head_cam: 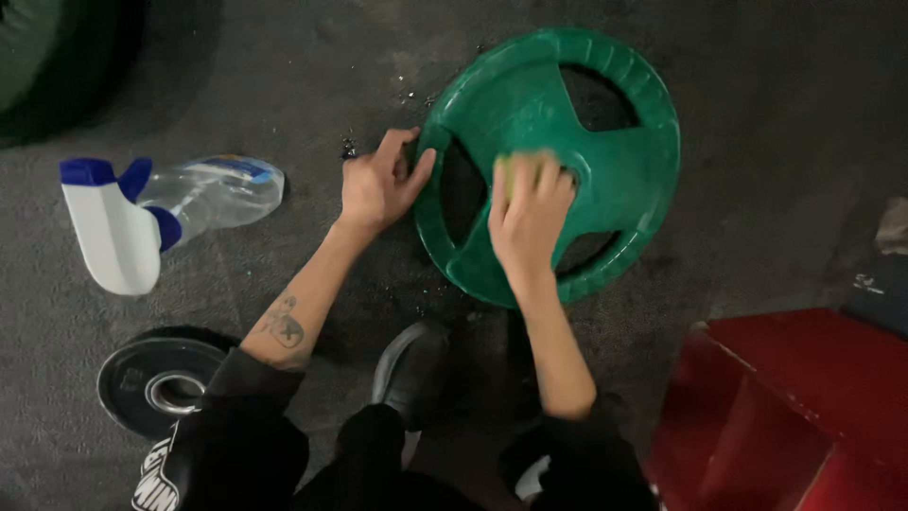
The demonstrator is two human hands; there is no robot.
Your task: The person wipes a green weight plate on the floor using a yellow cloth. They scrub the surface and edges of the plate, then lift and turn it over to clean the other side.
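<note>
The green weight plate (605,151) lay flat on the dark floor (776,142) at about one o'clock, wet and shiny, with three grip openings; a small yellow-green sponge (518,167) rested near its centre.

The plate (605,142) at upper centre is green, wet-glossy. The sponge (518,166) under the right hand (528,222) is yellow-green. At left, the bottle (203,194) is clear with a blue label — its sprayer (112,227) white and blue. Lower left, a black disc (156,378) with a silver hub. Lower right, a red box (804,407). The floor (284,76) is dark grey — speckled.
</note>
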